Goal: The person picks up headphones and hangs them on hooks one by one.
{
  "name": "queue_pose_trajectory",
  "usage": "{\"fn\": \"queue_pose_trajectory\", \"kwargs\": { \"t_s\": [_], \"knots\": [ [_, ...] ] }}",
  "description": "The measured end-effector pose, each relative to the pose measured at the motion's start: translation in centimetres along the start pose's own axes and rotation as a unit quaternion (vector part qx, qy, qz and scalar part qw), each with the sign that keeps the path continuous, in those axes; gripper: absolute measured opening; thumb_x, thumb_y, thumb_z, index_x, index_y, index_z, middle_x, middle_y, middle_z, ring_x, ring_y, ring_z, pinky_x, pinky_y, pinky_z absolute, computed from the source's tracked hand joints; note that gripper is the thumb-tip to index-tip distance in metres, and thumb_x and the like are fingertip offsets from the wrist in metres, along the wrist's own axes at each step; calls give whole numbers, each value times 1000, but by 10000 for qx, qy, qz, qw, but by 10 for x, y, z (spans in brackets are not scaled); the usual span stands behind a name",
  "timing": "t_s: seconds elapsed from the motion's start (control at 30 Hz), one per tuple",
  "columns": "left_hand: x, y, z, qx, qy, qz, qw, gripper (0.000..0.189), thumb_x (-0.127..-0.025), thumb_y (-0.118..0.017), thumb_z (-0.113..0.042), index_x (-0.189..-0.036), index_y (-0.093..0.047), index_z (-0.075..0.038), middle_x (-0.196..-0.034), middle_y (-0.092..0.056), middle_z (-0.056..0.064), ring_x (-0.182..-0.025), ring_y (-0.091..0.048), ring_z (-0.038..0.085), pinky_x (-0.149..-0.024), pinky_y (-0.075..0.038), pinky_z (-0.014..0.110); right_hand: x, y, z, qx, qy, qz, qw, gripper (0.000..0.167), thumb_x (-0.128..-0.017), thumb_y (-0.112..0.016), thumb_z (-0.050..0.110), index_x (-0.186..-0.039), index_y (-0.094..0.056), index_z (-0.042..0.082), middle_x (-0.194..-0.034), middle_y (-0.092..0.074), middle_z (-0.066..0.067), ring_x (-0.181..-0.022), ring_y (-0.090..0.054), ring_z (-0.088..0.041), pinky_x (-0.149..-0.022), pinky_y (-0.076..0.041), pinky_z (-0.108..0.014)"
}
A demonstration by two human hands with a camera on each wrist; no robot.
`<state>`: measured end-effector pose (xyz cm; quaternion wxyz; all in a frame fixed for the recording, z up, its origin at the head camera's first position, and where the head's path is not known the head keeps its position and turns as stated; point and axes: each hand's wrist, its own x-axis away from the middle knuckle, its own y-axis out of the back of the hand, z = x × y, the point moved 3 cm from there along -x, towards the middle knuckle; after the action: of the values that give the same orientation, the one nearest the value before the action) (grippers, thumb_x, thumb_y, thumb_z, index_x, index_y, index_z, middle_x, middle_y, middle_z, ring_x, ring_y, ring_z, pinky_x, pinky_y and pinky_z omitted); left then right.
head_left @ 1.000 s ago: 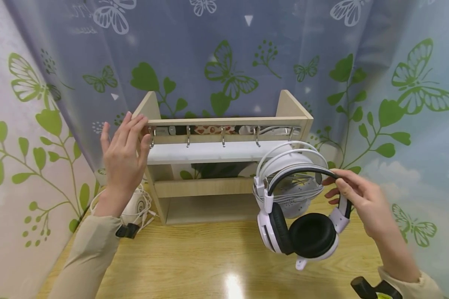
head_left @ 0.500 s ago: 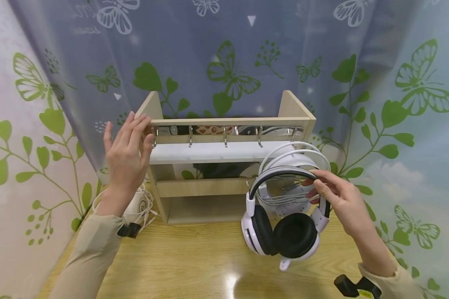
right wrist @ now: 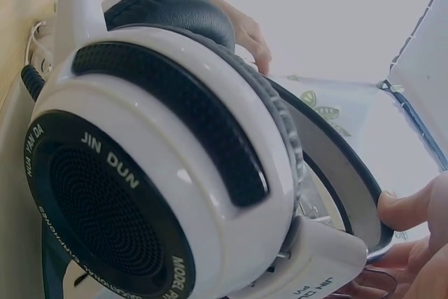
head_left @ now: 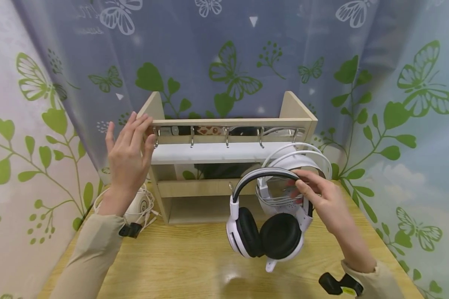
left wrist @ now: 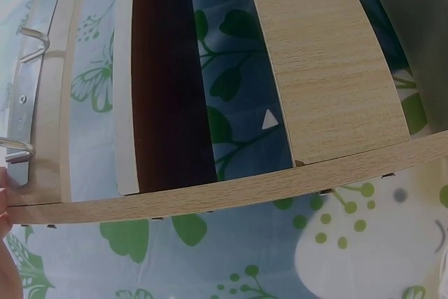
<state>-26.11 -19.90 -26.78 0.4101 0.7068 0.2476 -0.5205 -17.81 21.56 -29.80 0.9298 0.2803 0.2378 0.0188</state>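
Observation:
White-and-black over-ear headphones (head_left: 243, 232) hang in the air in front of the shelf's right half, their black-padded ear cups low. My right hand (head_left: 319, 199) pinches the right side of their headband between thumb and fingers. In the right wrist view one outer ear cup (right wrist: 105, 201) fills the frame. My left hand (head_left: 129, 160) rests at the upper left corner of the wooden shelf (head_left: 198, 189), fingers straight. Several metal hooks (head_left: 227, 139) line the shelf's top bar. Partly hidden behind the held pair is a second white headset (head_left: 297, 162) with bundled cable.
A white round device (head_left: 136, 209) with tangled cables lies left of the shelf on the wooden table (head_left: 172, 257). A patterned curtain (head_left: 194, 54) surrounds the back and sides. Some items show behind the hook bar.
My right hand has carried the headphones leftward across the front of the shelf. The second headset stays in place, and my left hand keeps its spot on the shelf corner.

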Motion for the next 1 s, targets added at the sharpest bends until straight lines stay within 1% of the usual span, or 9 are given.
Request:
{"fn": "queue_pose_trajectory", "kwargs": {
  "t_s": [0.1,0.23,0.33,0.57,0.63,0.8,0.87,0.97,1.0],
  "knots": [
    [0,0,-1,5,-8,-2,10000,53,-108,-40,-48,-135,-64,-9,-140,-63,8,-139,-50,29,-124,-11,54,-2,-4,3,-91,16,20,10000,32,-105,-55,15,-135,-63,4,-101,-73,8,-82,-71,-9,-73,-56,-23],
    [0,1,-2,1,-25,-11,10000,52,-108,-40,-47,-135,-64,-9,-140,-63,8,-139,-50,29,-123,-12,54,-6,-8,7,-9,-30,15,10000,32,-105,-56,17,-134,-64,5,-99,-75,-10,-80,-71,-11,-73,-55,-23],
    [0,1,-2,2,-39,2,10000,51,-108,-41,-46,-135,-64,-9,-140,-62,8,-139,-50,29,-123,-12,54,-8,-11,9,-66,-77,38,9999,31,-105,-57,18,-132,-65,5,-99,-74,-13,-79,-71,-13,-71,-56,-24],
    [0,1,-2,-11,-29,28,10000,52,-108,-40,-46,-135,-63,-9,-141,-62,8,-139,-50,29,-124,-12,54,-14,-16,15,-77,-171,121,9998,30,-105,-58,20,-131,-66,8,-105,-74,-12,-83,-72,-13,-72,-55,-25],
    [0,1,-2,-9,-25,41,10000,52,-108,-40,-46,-135,-63,-9,-141,-62,8,-140,-50,29,-124,-12,54,-15,-18,16,22,-178,154,9997,30,-105,-58,21,-131,-66,9,-102,-75,-11,-83,-72,-14,-73,-54,-25],
    [0,2,-1,-16,-22,52,10000,50,-108,-41,-45,-135,-63,-9,-141,-62,8,-140,-50,28,-124,-11,54,-21,-24,17,103,-87,198,9997,30,-105,-58,21,-130,-66,8,-104,-76,-12,-83,-73,-21,-70,-55,-27],
    [0,2,-1,-20,-20,43,10000,50,-108,-42,-45,-135,-63,-9,-141,-62,8,-140,-50,28,-124,-11,54,-23,-27,18,75,-52,204,9998,31,-105,-58,21,-131,-65,6,-109,-75,-12,-85,-74,-23,-72,-56,-27],
    [0,2,-1,-27,-23,28,10000,50,-108,-42,-45,-135,-64,-9,-141,-62,8,-139,-50,28,-124,-12,54,-25,-30,20,53,-56,215,9997,32,-105,-57,22,-131,-65,5,-110,-75,-12,-85,-74,-21,-73,-56,-26],
    [0,2,-2,-31,-23,23,10000,50,-108,-42,-45,-135,-64,-9,-140,-62,8,-139,-50,28,-124,-12,54,-26,-31,21,59,-53,217,9997,32,-105,-58,22,-131,-65,5,-107,-75,-12,-83,-74,-19,-72,-56,-26]
  ]
}}
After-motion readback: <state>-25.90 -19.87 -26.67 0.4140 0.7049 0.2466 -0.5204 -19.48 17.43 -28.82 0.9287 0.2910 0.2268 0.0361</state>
